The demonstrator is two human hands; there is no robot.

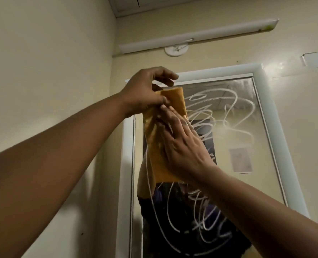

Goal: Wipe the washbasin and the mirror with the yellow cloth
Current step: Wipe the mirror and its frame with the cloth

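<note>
The yellow cloth (pixel 159 161), folded into a long strip, is held up in front of the mirror's upper left part. My left hand (pixel 147 90) pinches the cloth's top edge between thumb and fingers. My right hand (pixel 180 140) lies flat on the cloth with straight fingers pointing up. The mirror (pixel 247 131) has a white frame and is covered with white looping streaks of cleaner. A person's dark reflection shows in its lower half. The washbasin is out of view.
A cream wall (pixel 52 71) closes in on the left, right beside the mirror frame. A white tube light (pixel 197 37) and a round white fitting (pixel 176 50) sit above the mirror. A small sign (pixel 316 59) hangs at the upper right.
</note>
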